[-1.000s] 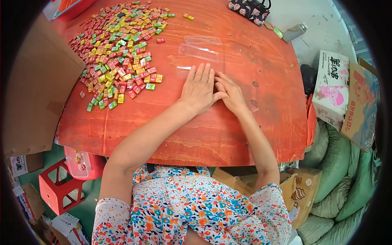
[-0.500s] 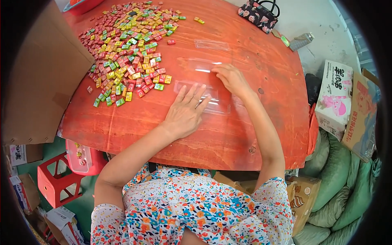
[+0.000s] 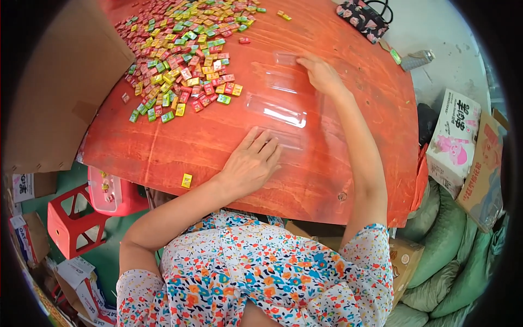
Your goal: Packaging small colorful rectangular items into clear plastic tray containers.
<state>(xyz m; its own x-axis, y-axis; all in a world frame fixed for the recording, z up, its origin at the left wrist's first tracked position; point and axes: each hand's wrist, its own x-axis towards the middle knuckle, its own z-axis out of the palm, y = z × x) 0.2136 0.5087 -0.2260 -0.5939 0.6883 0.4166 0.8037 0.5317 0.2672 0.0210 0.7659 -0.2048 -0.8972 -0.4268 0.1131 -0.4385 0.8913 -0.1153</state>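
Several shallow clear plastic trays lie in a row on the red wooden table, running away from me. My left hand (image 3: 253, 162) rests with fingers stretched out, its fingertips at the near end of the nearest tray (image 3: 291, 140). A larger tray (image 3: 278, 111) with bright glare lies just beyond it. Past that comes another tray (image 3: 280, 82). My right hand (image 3: 321, 76) reaches to the farthest tray (image 3: 285, 58), fingers drawn together at its right edge. Clear plastic makes the tray outlines hard to separate.
Small red, yellow and green packets (image 3: 188, 71) are heaped at the far left. One yellow packet (image 3: 187, 180) lies beside my left forearm. A cardboard box (image 3: 60, 98) stands at left. A floral handbag (image 3: 363, 20) and grey bottle (image 3: 417, 59) sit beyond the table's far right.
My right hand has moved farther out, to the farthest tray. My left hand has drawn back, and the trays now form a row. The yellow packet by my forearm has come into view.
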